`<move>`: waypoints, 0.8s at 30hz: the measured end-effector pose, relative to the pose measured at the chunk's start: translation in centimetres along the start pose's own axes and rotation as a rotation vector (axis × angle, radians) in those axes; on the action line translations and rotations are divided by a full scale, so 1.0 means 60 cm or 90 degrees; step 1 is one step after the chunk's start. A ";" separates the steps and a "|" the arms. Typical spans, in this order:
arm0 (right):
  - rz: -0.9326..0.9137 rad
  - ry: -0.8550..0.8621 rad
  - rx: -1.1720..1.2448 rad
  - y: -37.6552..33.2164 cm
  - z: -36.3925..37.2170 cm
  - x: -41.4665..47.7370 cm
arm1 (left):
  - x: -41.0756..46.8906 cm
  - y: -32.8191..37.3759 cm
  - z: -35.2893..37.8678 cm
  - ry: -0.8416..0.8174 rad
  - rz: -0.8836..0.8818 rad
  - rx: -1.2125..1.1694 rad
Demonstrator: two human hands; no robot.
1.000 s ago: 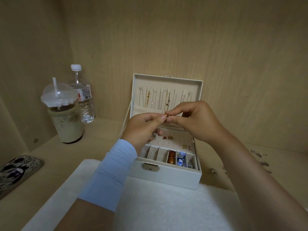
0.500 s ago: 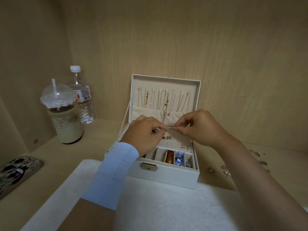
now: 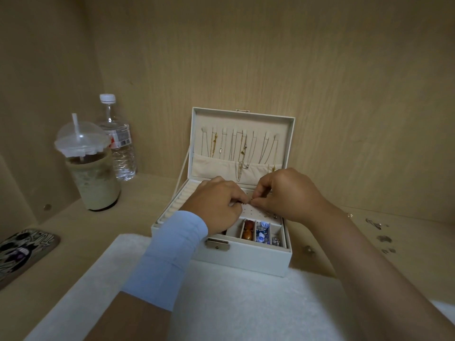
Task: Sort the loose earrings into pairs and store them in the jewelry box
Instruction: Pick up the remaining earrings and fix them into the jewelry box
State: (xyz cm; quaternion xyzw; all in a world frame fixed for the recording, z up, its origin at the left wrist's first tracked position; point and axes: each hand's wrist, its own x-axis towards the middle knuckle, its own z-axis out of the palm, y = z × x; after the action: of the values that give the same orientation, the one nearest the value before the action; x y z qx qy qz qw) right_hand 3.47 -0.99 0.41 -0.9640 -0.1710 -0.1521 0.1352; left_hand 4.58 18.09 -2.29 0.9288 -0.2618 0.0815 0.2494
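Wood-panelled shelf (image 3: 147,193) holds the jewelry box (image 3: 258,259); left hand (image 3: 216,203) and right hand (image 3: 288,193) pinch one earring (image 3: 248,203).

The box (image 3: 246,259) is white, its lining (image 3: 270,126) beige, its clasp (image 3: 218,243) brass. The chains (image 3: 242,148) and the earring (image 3: 248,204) are gold. One bead (image 3: 247,234) is amber, the beads (image 3: 262,233) beside it blue and white. The sleeve (image 3: 170,254) is pale blue, the mat (image 3: 234,303) white. The phone case (image 3: 22,252) bears a black-and-white skull print.

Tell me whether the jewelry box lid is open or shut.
Open: the jewelry box lid stands upright, its inner lining and hanging necklaces showing.
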 end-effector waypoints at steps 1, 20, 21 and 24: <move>-0.002 0.009 -0.011 -0.001 0.003 0.001 | -0.001 -0.001 0.001 0.001 0.000 -0.002; 0.088 -0.138 0.160 0.015 -0.014 0.003 | -0.005 0.003 0.000 0.011 -0.003 -0.014; 0.086 -0.130 0.160 0.015 -0.014 0.003 | -0.005 0.003 -0.001 0.011 -0.001 -0.011; 0.092 -0.074 0.192 0.022 -0.026 -0.001 | -0.007 0.009 -0.004 0.025 0.015 -0.008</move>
State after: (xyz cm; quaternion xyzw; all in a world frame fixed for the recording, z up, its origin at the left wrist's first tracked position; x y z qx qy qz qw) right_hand 3.54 -2.70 1.52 -0.9498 -0.1299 -0.0586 0.2785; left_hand 3.95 18.02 -1.95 0.9222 -0.2685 0.1007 0.2594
